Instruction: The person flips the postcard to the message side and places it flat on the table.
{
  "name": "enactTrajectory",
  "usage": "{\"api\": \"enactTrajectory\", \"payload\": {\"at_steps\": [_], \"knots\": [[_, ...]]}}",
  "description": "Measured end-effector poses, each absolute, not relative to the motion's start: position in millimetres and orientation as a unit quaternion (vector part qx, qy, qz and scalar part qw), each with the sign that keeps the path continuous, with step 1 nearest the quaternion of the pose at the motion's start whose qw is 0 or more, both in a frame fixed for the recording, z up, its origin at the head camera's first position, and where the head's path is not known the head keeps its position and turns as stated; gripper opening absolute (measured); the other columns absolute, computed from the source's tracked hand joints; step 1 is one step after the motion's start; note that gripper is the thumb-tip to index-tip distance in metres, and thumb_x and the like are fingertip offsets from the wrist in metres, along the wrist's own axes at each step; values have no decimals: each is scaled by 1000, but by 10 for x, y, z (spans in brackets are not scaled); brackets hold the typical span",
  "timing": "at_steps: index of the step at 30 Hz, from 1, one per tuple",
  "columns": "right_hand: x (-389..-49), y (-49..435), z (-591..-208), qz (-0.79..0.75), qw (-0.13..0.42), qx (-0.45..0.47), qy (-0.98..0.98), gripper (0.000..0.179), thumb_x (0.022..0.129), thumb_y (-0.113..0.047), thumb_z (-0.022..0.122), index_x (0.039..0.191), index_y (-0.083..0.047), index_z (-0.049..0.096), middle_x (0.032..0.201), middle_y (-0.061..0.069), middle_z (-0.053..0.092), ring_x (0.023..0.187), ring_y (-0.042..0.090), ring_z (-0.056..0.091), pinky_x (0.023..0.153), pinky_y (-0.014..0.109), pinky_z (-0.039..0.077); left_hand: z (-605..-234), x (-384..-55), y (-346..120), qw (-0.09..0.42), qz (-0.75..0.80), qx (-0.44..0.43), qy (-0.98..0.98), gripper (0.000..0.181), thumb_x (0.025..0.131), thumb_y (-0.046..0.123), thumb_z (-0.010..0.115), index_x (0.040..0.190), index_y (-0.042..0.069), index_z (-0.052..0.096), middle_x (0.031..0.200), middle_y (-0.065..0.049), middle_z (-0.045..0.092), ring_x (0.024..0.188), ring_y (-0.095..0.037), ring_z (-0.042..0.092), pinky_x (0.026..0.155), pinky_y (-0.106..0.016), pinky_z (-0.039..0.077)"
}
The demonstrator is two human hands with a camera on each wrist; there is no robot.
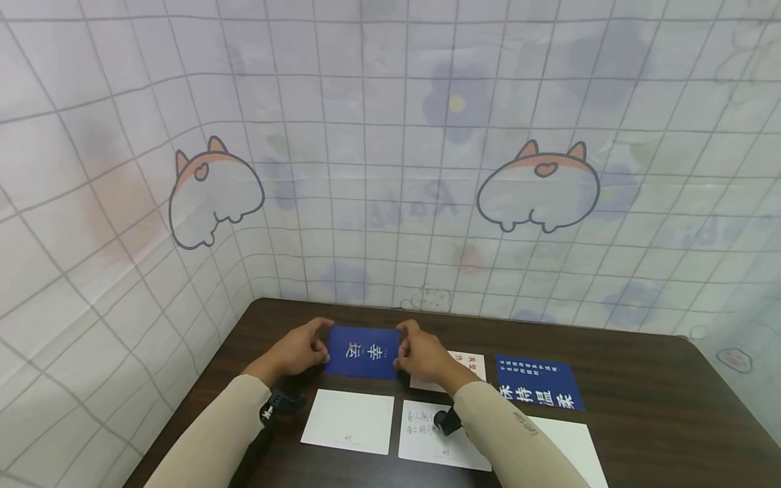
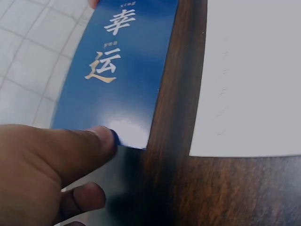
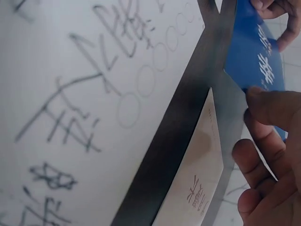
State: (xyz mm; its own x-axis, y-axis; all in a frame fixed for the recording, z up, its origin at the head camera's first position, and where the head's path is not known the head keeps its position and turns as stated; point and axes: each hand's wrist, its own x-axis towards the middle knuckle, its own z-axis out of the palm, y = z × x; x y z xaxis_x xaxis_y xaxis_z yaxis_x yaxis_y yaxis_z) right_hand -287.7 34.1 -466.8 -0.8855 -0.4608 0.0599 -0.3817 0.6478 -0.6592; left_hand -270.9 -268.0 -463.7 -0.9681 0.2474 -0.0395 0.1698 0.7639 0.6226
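Note:
A glossy blue card (image 1: 360,362) with white and gold characters is held at its two short ends, at the far side of the dark table. My left hand (image 1: 299,349) pinches its left end, the thumb lying on the printed face in the left wrist view. At the right end, my right hand (image 1: 424,356) grips the card's edge between thumb and fingers. The right wrist view shows this card (image 3: 254,52) tilted up beside the table. Under my right hand and wrist lies a pale card with red characters (image 1: 466,362), partly covered.
A blank-looking white card (image 1: 348,420) lies nearest my left wrist. Beside it is a white card with handwriting (image 1: 427,440), partly under my right wrist. Further right are a second blue card (image 1: 537,383) and another white card (image 1: 570,437). A patterned curtain (image 1: 390,169) hangs behind the table.

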Motion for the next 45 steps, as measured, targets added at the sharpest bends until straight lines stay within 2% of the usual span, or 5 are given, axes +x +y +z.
{"api": "enactTrajectory", "payload": {"at_steps": [6,14,34,39,45], "knots": [[-2896,383,-4688,-371,52,-233,897,60,92,-9,75,142,0,42,87,-6,63,73,10,58,68,31,49,-4663,-2719,-2660,53,345,108,931,51,94,7,74,140,1,52,88,5,70,82,-13,67,83,-44,52],[-2910,425,-4704,-359,51,-245,899,12,97,-12,69,105,-8,60,91,-4,65,80,13,59,71,33,50,-4659,-2729,-2650,51,351,107,929,8,99,8,68,102,10,61,93,4,69,87,-14,64,77,-40,49],[-2894,490,-4697,-357,48,-271,893,11,102,-18,64,93,-14,59,79,-5,58,68,12,51,59,30,44,-4605,-2692,-2646,32,351,129,927,11,103,13,63,94,12,56,84,0,58,71,-17,51,64,-36,42],[-2885,489,-4683,-364,52,-274,889,12,103,-17,64,92,-14,58,76,-4,56,65,12,50,57,29,42,-4622,-2685,-2654,33,367,127,921,13,102,10,63,93,10,55,87,1,64,76,-16,60,62,-36,41],[-2889,490,-4692,-363,51,-275,889,12,102,-17,64,91,-15,59,73,-4,55,64,11,50,56,29,41,-4639,-2684,-2671,32,387,134,912,10,101,5,62,93,9,58,91,1,70,87,-16,69,74,-38,48]]}}
